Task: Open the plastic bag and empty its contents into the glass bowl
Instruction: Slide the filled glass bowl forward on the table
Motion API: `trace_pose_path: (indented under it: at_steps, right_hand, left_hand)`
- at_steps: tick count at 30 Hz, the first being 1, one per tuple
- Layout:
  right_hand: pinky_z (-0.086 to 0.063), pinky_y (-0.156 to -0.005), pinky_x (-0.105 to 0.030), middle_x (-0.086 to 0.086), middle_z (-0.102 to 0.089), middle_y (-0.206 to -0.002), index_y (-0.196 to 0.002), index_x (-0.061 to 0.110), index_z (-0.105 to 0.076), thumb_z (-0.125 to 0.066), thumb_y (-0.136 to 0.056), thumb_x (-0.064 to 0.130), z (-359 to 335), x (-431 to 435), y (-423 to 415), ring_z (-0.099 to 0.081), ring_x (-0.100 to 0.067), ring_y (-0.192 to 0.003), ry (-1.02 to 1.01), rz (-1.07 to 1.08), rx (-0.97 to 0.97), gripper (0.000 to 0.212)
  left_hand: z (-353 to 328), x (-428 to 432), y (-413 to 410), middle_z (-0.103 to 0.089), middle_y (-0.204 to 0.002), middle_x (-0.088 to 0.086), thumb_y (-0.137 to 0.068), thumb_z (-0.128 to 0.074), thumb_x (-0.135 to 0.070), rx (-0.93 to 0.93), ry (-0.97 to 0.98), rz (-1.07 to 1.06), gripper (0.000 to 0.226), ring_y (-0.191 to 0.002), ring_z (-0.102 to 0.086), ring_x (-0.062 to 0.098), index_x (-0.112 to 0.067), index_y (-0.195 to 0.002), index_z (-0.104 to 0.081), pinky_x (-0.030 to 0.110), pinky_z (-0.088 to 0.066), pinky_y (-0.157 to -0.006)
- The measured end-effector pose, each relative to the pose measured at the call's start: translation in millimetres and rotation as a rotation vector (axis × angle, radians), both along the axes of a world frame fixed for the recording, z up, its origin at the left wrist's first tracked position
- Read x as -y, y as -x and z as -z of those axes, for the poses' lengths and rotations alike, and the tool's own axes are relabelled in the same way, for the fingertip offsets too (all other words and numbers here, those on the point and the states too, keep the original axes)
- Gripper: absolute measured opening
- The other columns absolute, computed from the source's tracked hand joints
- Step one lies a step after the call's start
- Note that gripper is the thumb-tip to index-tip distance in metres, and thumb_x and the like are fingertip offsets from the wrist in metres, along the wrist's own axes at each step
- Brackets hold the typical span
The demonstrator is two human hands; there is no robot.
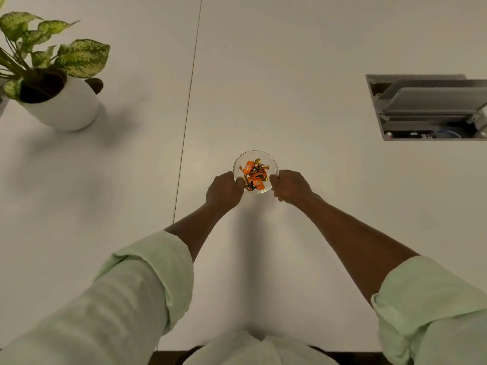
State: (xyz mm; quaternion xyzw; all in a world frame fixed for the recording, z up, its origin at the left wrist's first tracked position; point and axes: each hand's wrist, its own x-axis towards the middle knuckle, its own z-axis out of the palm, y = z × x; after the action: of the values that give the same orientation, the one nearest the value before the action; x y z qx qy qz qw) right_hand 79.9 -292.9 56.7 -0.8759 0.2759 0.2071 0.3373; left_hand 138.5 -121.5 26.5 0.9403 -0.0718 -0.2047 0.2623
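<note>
A small clear glass bowl [266, 158] stands on the white table [303, 61] straight ahead of me. Inside it lie several orange and gold wrapped candies [253, 174]. My left hand [224, 191] grips the bowl's left side with curled fingers. My right hand [290, 186] holds the bowl's right side in the same way. No plastic bag is in view.
A potted plant with speckled green leaves in a white pot [67, 106] stands at the far left. An open cable hatch with a raised grey lid [432, 108] is set into the table at the right. A seam [188, 106] runs down the tabletop left of the bowl.
</note>
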Motion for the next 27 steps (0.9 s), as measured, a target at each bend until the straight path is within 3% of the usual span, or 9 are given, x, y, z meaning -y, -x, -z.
trace_pose_path:
  at_steps: [9,15,22,27]
  right_hand:
    - [-0.056,-0.096,-0.047,-0.018,-0.074,-0.111,-0.11,0.0,-0.066,-0.038,-0.103,0.035,4,40,-105,-0.071,-0.037,-0.101,0.029,-0.031,0.051,0.045]
    - [-0.055,-0.097,-0.047,-0.017,-0.074,-0.11,-0.111,0.0,-0.065,-0.038,-0.103,0.035,20,70,-172,-0.071,-0.037,-0.101,0.041,-0.038,0.049,0.045]
    - [-0.056,-0.093,-0.047,-0.013,-0.077,-0.091,-0.099,0.004,-0.066,-0.039,-0.1,0.032,42,90,-209,-0.075,-0.03,-0.085,0.026,-0.003,0.046,0.039]
    - [-0.057,-0.091,-0.044,-0.011,-0.077,-0.093,-0.095,0.008,-0.066,-0.038,-0.1,0.035,59,96,-219,-0.075,-0.028,-0.083,0.018,0.007,0.022,0.038]
  left_hand:
    - [6,36,-108,-0.068,-0.099,0.013,-0.099,-0.042,-0.037,0.024,0.006,0.017,0.04,-0.083,-0.056,0.025,-0.003,-0.105,-0.063,0.032,-0.043,-0.07]
    - [20,64,-175,-0.059,-0.087,0.006,-0.099,-0.041,-0.037,0.039,-0.003,0.037,0.03,-0.081,-0.056,0.025,-0.011,-0.088,-0.052,0.032,-0.042,-0.068]
    - [40,86,-218,-0.057,-0.089,0.007,-0.098,-0.043,-0.038,0.008,-0.026,0.041,0.031,-0.084,-0.054,0.028,-0.011,-0.086,-0.051,0.033,-0.043,-0.071]
    - [61,94,-229,-0.057,-0.089,0.006,-0.097,-0.044,-0.038,-0.032,-0.028,0.026,0.03,-0.083,-0.054,0.026,-0.012,-0.085,-0.051,0.032,-0.04,-0.069]
